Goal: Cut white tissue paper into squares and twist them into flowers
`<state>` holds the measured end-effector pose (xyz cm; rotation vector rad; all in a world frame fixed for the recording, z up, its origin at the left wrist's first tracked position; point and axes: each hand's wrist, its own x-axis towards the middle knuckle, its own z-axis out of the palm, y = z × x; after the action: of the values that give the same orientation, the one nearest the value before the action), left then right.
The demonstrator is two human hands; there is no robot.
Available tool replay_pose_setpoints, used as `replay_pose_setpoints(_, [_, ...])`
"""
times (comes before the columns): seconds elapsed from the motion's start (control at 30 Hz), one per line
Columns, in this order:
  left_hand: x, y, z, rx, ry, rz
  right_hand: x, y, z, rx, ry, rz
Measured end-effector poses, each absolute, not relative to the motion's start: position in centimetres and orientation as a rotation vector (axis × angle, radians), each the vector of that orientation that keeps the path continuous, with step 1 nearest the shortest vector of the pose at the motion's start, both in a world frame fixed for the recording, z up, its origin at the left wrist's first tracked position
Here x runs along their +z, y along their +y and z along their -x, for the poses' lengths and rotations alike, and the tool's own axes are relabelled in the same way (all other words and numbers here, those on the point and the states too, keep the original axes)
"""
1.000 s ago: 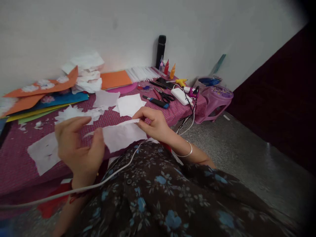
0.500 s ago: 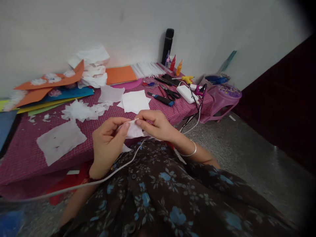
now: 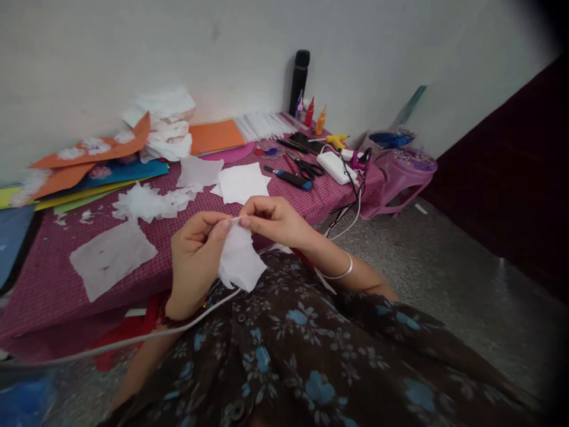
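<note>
The left hand [image 3: 195, 261] and the right hand [image 3: 278, 222] meet at the near edge of the worktop [image 3: 53, 279], their fingertips almost together. Each has thumb and forefinger closed in a tight pinch on the gathered top of a white tissue [image 3: 240, 258], the remaining fingers curled in. The tissue hangs from that pinch, its lower part loose in front of the dark floral shirt [image 3: 302, 350]

Just past the hands, near the middle of the worktop, lies a stack of white squares [image 3: 242, 182]. A thin flat sheet [image 3: 113, 255] with small holes rests by the near edge, left of the left hand, and a ruffled white paper [image 3: 144, 201] lies beyond it. Coloured sheets fill the far left corner, and an orange sheet [image 3: 217, 136] sits along the far edge beside a row of white strips [image 3: 264, 126]

Toward the right edge are a cutter [image 3: 291, 179], black-handled scissors [image 3: 309, 170] and a white box [image 3: 336, 168] with cables. A black flask [image 3: 299, 83] stands upright at the far right corner, with a red bottle [image 3: 310, 111] and a yellow bottle [image 3: 320, 120] near it
</note>
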<state>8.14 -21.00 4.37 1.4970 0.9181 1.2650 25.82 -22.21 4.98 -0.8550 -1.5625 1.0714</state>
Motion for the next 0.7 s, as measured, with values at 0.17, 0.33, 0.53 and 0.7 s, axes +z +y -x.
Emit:
replay_pose_setpoints(0.17, [4.3, -20.2, -8.7, 1.372, 0.837, -1.258, 3.4, -20.9, -26.1, 1.417, -1.501, 0.718])
replay_pose_setpoints(0.33, [3.7, -19.1, -8.6, 1.517, 0.83, -1.131, 2.7, -20.6, -26.1, 1.598, -1.717, 0.725])
replay_pose_setpoints(0.53, [3.2, -18.2, -7.3, 1.139, 0.823, -1.023, 3.3, -19.8, -27.4, 1.324, -1.342, 0.883])
replay_pose_setpoints(0.7, [2.9, -18.1, -7.5, 0.964, 0.756, -1.062, 3.6, -19.1, -28.6, 1.23, -1.038, 0.955])
